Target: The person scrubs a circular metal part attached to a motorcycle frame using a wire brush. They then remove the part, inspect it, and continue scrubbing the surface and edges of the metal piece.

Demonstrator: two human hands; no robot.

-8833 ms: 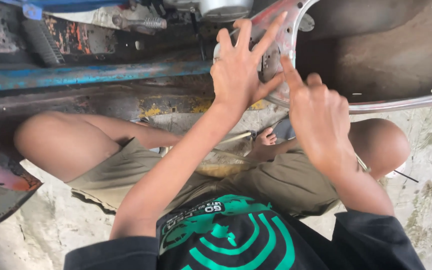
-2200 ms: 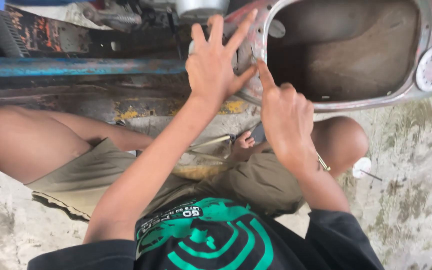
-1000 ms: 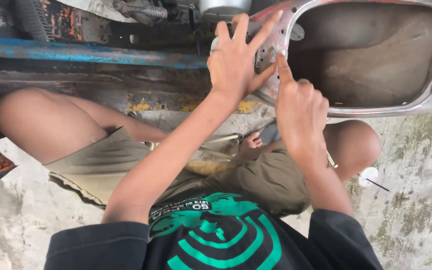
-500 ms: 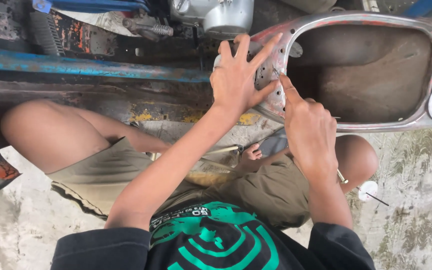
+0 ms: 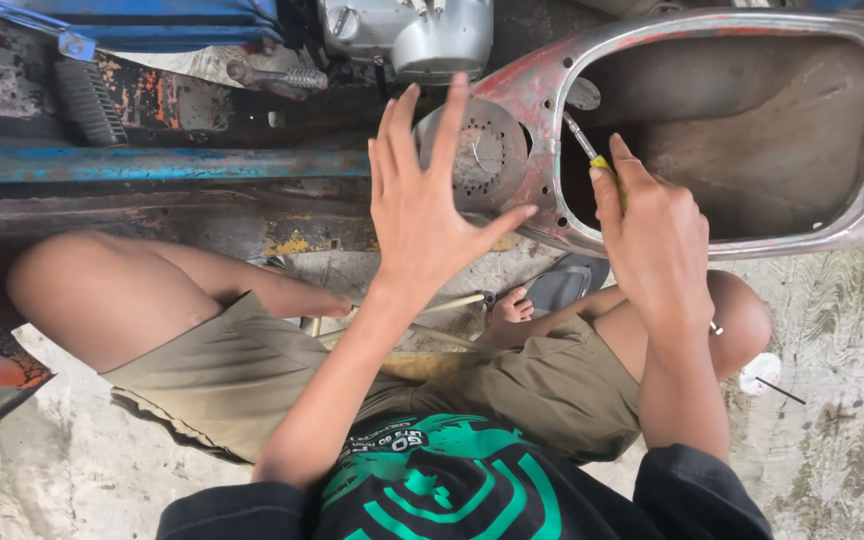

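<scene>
My left hand (image 5: 432, 205) is spread wide with fingers apart, its palm near the rusty round metal disc (image 5: 482, 155) at the end of a red scooter body shell (image 5: 542, 100). My right hand (image 5: 657, 240) is closed on a screwdriver (image 5: 590, 150) with a yellow handle; its thin metal shaft points at the rim of the shell next to the disc. I squat, knees apart, in olive shorts and a black shirt with a green print.
A blue, rusted scooter frame bar (image 5: 152, 165) runs across the left. A silver engine part (image 5: 422, 35) sits at the top. The shell's hollow (image 5: 752, 130) opens at the right. A sandalled foot (image 5: 552, 290) rests on concrete floor (image 5: 832, 380); a small white cap (image 5: 760, 372) lies nearby.
The view has shifted a little. My left hand stays spread at the disc, and the screwdriver in my right hand now shows, its tip at the shell rim.
</scene>
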